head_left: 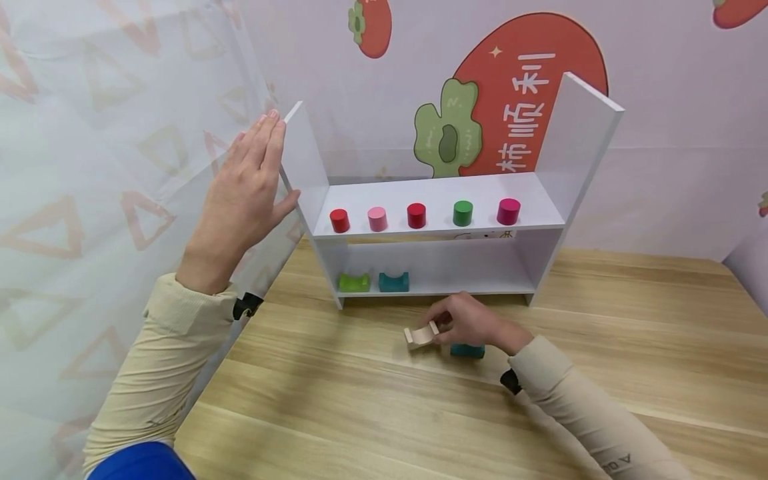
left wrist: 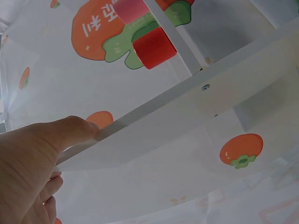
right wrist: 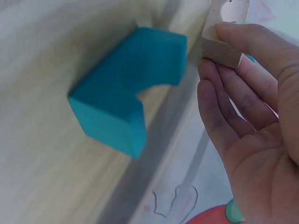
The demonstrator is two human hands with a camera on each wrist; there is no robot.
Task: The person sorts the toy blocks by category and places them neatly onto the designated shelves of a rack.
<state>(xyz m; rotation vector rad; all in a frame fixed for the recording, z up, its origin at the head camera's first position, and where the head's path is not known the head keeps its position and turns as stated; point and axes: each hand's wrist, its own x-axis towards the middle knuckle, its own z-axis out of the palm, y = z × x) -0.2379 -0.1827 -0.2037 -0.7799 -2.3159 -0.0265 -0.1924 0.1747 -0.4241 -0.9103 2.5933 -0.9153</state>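
Note:
My left hand (head_left: 243, 180) rests against the left upright of a white two-tier shelf (head_left: 432, 183), its fingers straight along the outer side. In the left wrist view the thumb (left wrist: 70, 133) lies on the panel's edge. Low over the wooden table, my right hand (head_left: 465, 320) pinches a natural-wood block with a curved notch (head_left: 422, 335) by one end. A teal notched block (head_left: 467, 351) sits on the table just under this hand, partly covered by it; the right wrist view shows this teal block (right wrist: 117, 88) beside the fingers.
Several cylinders stand in a row on the upper tier, among them a red one (head_left: 339, 221) and a green one (head_left: 463, 213). A lime notched block (head_left: 354, 283) and another teal one (head_left: 393, 282) occupy the lower tier's left. A patterned cloth wall (head_left: 678, 133) stands behind.

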